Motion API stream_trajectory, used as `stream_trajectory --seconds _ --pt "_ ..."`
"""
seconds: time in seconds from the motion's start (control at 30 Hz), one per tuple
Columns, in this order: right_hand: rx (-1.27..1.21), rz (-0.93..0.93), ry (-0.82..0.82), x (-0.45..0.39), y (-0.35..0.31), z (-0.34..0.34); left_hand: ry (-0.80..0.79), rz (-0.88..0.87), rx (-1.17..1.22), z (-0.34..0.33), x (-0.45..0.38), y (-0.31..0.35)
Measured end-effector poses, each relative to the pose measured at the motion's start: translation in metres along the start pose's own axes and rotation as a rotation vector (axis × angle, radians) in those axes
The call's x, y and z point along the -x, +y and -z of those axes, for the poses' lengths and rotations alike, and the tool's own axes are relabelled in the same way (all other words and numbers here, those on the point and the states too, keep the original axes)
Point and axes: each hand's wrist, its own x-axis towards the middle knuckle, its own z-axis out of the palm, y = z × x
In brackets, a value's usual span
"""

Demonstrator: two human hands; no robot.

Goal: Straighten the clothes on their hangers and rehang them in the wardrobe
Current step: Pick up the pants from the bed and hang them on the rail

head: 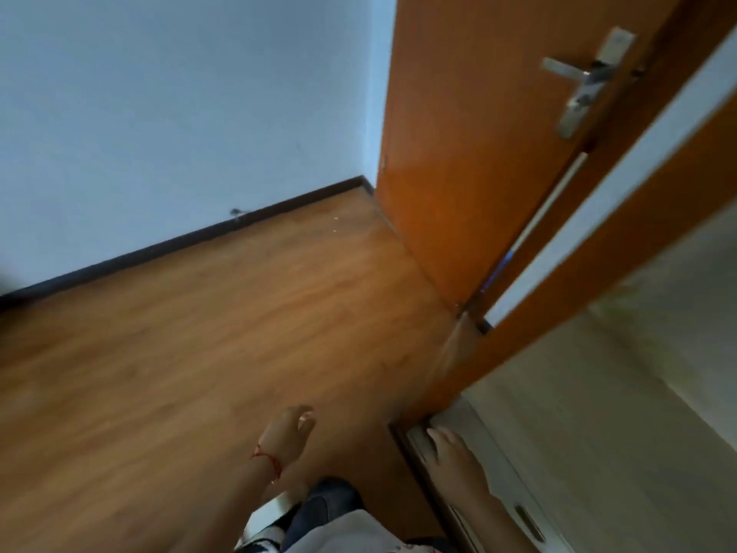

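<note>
**Hands at the edge of a pale sliding panel, beside an open door**

Both hands appear low in the tilted, motion-blurred head view. Left hand (pixel 288 431) hangs over the brown wood-grain laminate floor (pixel 191 337) with its fingers loosely curled and holding nothing; a thin red string bracelet (pixel 268 461) circles its wrist. Right hand (pixel 452 453) lies with straight fingers flat on the leading edge of a pale grey-white panel with a dark frame (pixel 598 433) (apparently the wardrobe's sliding door, though the blur leaves this uncertain); the fingertips reach the panel's near corner, and nothing is gripped. A small oblong recessed metal pull (pixel 530 522) is set in the same panel, below the right forearm.

Clothes and hangers, the task's own items, cannot be made out anywhere in the view; if they lie behind the pale panel, they are hidden.

An orange-brown wooden room door (pixel 458 153) stands open at upper right, carrying a silver lever handle on a long metal plate (pixel 586 79). A pale blue-white wall (pixel 179 113) meets the floor along a dark skirting board (pixel 199 237). At bottom centre, the person's dark blue trouser leg (pixel 327 508) and a light garment hem (pixel 343 532) show.
</note>
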Motion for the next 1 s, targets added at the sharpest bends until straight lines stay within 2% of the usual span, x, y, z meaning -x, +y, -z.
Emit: stream_trajectory --seconds 0.17,0.37,0.53,0.67,0.8,1.0 --pt "0.101 0.112 -0.085 -0.049 -0.065 0.011 0.096 0.197 0.158 0.03 0.007 -0.046" --pt "0.247 0.259 -0.187 -0.122 -0.127 0.019 0.226 0.467 0.38 0.035 0.025 -0.085" --pt "0.313 0.354 -0.32 -0.183 -0.178 0.029 0.405 0.697 0.571 0.037 0.039 -0.093" --pt "0.365 0.413 -0.36 -0.226 -0.224 0.045 0.559 0.842 0.723 0.04 0.044 -0.09" --pt "0.416 0.46 -0.384 -0.25 -0.274 0.05 0.625 0.918 0.838 0.048 0.044 -0.093" --pt "0.495 0.554 -0.459 -0.257 -0.353 0.016 0.72 1.014 1.001 0.067 0.053 -0.128"
